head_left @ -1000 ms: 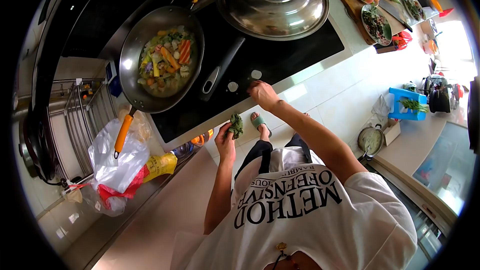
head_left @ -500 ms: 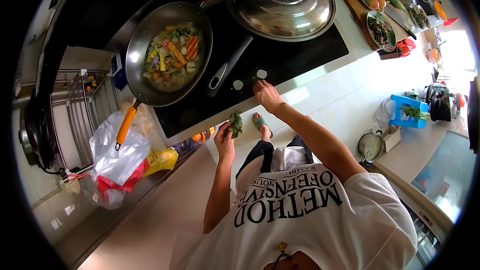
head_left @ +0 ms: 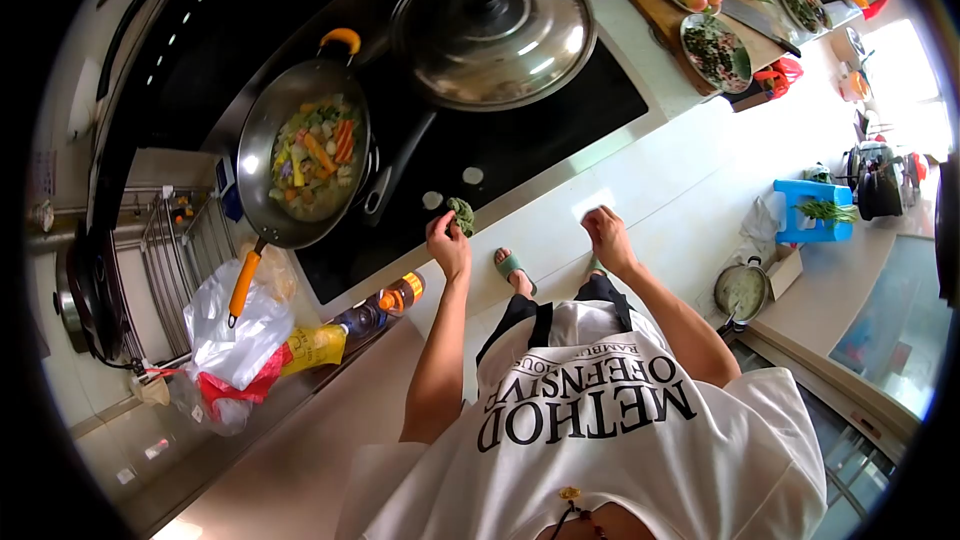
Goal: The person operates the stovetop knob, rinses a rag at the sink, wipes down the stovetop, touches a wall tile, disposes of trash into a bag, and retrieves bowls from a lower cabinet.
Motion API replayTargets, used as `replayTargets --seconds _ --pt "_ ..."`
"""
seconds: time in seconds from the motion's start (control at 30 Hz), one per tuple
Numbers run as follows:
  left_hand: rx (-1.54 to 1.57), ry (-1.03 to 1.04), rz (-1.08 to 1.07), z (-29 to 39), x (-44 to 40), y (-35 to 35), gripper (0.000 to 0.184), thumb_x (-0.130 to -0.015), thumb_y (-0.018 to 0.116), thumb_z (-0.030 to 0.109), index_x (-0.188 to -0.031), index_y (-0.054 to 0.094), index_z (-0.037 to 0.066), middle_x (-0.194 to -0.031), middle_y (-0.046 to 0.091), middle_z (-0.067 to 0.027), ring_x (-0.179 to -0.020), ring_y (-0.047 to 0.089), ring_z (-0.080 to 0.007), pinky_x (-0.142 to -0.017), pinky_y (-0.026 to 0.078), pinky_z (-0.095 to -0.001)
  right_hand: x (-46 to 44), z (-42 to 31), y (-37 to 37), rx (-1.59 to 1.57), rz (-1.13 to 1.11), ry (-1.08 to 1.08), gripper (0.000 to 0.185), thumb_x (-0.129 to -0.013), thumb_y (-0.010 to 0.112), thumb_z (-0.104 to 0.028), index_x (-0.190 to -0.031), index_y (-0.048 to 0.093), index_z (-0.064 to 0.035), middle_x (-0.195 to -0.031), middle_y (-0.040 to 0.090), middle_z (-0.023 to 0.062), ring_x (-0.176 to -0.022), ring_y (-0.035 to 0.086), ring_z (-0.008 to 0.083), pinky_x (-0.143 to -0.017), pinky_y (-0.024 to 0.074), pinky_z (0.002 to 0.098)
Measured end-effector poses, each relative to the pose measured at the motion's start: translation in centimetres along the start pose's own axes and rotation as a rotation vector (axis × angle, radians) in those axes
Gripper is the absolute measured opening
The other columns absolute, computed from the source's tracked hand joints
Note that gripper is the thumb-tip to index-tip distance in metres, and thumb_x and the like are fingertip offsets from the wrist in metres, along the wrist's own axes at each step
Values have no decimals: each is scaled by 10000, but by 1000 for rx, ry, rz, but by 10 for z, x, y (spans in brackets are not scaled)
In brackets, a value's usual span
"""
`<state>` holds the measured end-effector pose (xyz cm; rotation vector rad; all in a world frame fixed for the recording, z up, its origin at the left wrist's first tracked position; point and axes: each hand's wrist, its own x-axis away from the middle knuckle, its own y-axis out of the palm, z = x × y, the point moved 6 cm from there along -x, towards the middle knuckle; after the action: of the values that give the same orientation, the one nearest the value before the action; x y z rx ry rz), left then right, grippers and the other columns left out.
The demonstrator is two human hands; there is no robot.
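A crumpled dark green cloth (head_left: pixel 460 217) is pinched in my left hand (head_left: pixel 449 245), at the front edge of the black cooktop (head_left: pixel 560 115). My right hand (head_left: pixel 607 240) hangs over the floor in front of the counter, touching nothing; its fingers are curled together and nothing shows in them. Left of the cloth, a steel wok (head_left: pixel 262 155) with orange handles holds cut vegetables (head_left: pixel 315 155) in some liquid. Behind my left hand sits a second pan, its long dark handle (head_left: pixel 400 168) pointing toward me, covered by a domed metal lid (head_left: pixel 490 35).
A wooden cutting board (head_left: pixel 655 10) on the right counter bears a knife (head_left: pixel 755 25) and plates of food. Plastic bags (head_left: pixel 235 325) and bottles (head_left: pixel 400 292) are at lower left. Right of me are a blue stool (head_left: pixel 800 202) and a pot (head_left: pixel 742 290).
My right hand has left the cooktop's front edge and drawn back to the right. The left hand, still holding the cloth, has moved slightly up onto the cooktop edge. The view has shifted.
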<state>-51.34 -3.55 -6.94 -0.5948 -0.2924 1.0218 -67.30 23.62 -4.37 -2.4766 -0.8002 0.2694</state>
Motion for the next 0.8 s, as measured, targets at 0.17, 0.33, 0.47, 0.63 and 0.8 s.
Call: replayTargets --seconds 0.17,0.33,0.47,0.63,0.8 --pt "-102 78 -3 57 3 55 231 -738 536 -24 -930 662 5 -932 587 -165 -876 570 -326 -814 459 -386 52 45 -78 41 82 92 17 -796 558 28 -813 556 31 -757 544 151 -574 524 264 -520 404 322" --pt "-226 7 123 72 -11 107 238 -748 563 2 -965 659 14 -964 596 -188 -938 555 -338 -844 445 -403 80 90 -144 38 103 150 10 -807 555 31 -800 558 25 -752 546 147 -571 524 255 -520 413 321" --pt "-286 0 116 94 -22 130 233 -762 558 -1 -972 655 28 -990 588 -179 -972 544 -332 -856 442 -403 91 121 -203 15 120 178 41 -787 560 47 -794 537 13 -759 549 175 -655 540 338 -589 433 376" --pt "-169 198 36 112 -43 126 283 -732 515 -53 -945 668 52 -968 577 -147 -913 554 -324 -830 455 -390 111 169 -262 100 180 158 41 -814 558 34 -787 539 10 -719 522 128 -562 497 231 -513 401 315" --pt "-451 166 237 89 -105 66 275 -700 547 -44 -908 685 70 -958 576 -167 -918 553 -349 -835 452 -418 120 186 -299 104 204 296 35 -803 557 35 -799 528 15 -734 531 159 -634 525 309 -580 430 358"
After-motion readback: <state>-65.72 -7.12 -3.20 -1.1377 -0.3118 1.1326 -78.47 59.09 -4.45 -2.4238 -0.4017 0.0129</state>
